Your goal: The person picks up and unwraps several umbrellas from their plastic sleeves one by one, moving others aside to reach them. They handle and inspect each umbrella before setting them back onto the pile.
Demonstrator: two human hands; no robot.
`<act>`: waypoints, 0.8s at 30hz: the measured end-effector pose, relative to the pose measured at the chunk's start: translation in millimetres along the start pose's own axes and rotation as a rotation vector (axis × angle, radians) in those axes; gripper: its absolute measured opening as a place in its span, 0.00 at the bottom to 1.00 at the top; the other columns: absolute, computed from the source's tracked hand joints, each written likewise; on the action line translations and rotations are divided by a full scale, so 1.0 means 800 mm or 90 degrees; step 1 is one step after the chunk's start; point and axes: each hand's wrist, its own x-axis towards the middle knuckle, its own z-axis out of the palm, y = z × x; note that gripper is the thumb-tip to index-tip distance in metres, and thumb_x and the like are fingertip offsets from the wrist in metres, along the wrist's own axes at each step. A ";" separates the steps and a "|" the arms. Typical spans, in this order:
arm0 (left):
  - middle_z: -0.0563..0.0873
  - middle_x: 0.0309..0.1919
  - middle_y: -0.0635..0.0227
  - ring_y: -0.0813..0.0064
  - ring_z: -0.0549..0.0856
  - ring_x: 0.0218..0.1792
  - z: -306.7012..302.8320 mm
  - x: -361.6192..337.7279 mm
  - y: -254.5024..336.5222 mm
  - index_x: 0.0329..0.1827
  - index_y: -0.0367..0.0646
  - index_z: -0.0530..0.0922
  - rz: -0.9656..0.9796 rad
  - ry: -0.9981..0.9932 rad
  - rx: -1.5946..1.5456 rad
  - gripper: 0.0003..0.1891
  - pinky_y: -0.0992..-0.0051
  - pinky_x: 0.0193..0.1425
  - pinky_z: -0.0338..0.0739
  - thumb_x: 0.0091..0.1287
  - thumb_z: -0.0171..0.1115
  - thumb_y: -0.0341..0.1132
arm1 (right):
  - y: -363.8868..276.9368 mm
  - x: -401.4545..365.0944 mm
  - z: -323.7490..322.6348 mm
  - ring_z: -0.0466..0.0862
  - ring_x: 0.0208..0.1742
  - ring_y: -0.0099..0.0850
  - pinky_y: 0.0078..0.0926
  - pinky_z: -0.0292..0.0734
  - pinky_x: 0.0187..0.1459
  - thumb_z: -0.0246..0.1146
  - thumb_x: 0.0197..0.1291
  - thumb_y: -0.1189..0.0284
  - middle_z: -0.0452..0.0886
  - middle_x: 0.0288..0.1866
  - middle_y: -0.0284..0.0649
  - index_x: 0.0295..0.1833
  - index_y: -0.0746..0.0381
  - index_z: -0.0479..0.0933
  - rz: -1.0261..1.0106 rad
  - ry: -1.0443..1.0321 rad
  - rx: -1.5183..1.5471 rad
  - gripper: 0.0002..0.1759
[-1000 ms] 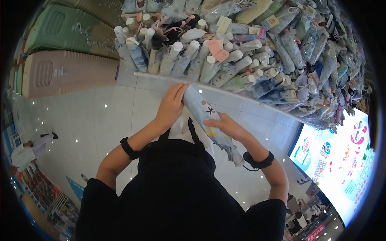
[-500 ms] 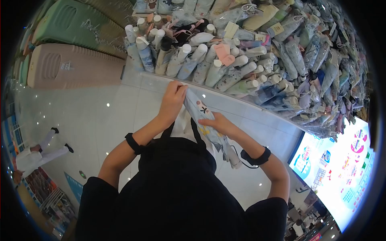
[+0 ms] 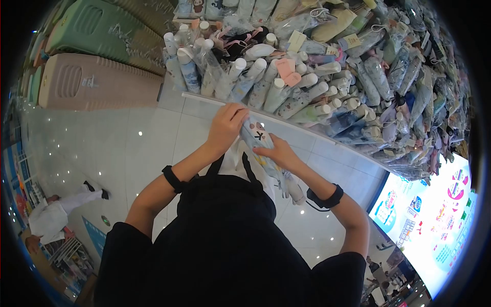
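A folded light-blue umbrella with a cartoon animal face printed on it slants across the front of my body. My left hand pinches its upper end, the fingers closed on the fabric. Lower down, my right hand grips the middle, thumb on top and fingers hidden behind. The umbrella's pale lower end hangs below my right hand, near the wrist. Just beyond my hands stand several folded umbrellas with white caps, many in clear plastic sleeves.
A display shelf edge runs diagonally ahead, heaped with umbrellas to the right. Green and pink ribbed cases stand at the left. A bright screen is at the right. A person in white is at the far left.
The umbrella's lower end has risen slightly and swung left while both hands keep their hold. Clear plastic now covers a black-topped umbrella on the shelf. The person in white has shifted.
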 end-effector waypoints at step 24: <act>0.79 0.46 0.68 0.78 0.78 0.46 0.116 0.128 0.175 0.53 0.38 0.71 -0.587 -0.076 -0.920 0.18 0.76 0.53 0.70 0.62 0.62 0.34 | 0.067 -0.098 -0.153 0.80 0.42 0.51 0.39 0.73 0.43 0.68 0.48 0.57 0.79 0.39 0.57 0.59 0.67 0.63 -0.127 0.302 0.011 0.38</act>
